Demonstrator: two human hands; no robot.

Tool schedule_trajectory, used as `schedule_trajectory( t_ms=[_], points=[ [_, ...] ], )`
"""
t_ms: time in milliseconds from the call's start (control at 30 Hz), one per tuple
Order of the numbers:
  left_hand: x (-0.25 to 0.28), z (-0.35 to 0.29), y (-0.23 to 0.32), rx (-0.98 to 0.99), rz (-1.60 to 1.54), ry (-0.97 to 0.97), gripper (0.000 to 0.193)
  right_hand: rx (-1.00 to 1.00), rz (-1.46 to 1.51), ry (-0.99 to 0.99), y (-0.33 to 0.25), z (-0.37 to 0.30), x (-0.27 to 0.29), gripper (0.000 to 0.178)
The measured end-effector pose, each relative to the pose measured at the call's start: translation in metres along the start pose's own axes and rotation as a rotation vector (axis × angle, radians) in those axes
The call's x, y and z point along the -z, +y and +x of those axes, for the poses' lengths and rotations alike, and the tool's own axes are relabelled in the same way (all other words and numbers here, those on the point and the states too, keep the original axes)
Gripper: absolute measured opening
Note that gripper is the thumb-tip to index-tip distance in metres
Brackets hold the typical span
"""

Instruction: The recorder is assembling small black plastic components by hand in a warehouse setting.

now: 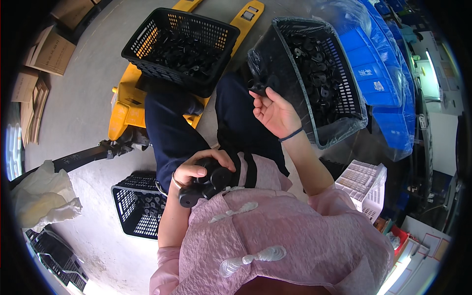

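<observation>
Black plastic parts (209, 183), stacked several deep, sit clenched in the left hand (194, 172) against the lap, fingers curled tight over the top of the stack. Farther out, the right hand (276, 114) pinches one small black part (259, 89) between thumb and fingertips at the near rim of the lined basket (314, 78). That single piece could slip, I judge, since only the fingertips grip it, and the lap stack could topple if the grasp loosens. Three black baskets hold parts: one by the left knee (135, 204), the lined one, and one (179, 46) on the yellow pallet jack (123, 110).
</observation>
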State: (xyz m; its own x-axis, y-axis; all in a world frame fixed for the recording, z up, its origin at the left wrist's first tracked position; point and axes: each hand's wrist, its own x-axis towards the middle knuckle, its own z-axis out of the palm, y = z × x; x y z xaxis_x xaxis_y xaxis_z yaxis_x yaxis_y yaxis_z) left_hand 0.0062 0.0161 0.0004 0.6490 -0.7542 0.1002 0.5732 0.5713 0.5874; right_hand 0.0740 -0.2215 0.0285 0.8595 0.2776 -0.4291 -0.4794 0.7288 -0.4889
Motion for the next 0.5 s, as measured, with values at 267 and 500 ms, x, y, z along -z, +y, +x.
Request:
schedule_trajectory(
  t_ms=[267,500],
  points=[
    [-0.001,0.0,0.0,0.0,-0.033,0.024,0.048,0.613,-0.927,0.094,0.002,-0.001,-0.003,0.034],
    [0.0,0.001,-0.002,-0.001,-0.028,0.031,0.048,0.477,-0.883,0.075,-0.007,-0.004,-0.001,0.032]
  ],
)
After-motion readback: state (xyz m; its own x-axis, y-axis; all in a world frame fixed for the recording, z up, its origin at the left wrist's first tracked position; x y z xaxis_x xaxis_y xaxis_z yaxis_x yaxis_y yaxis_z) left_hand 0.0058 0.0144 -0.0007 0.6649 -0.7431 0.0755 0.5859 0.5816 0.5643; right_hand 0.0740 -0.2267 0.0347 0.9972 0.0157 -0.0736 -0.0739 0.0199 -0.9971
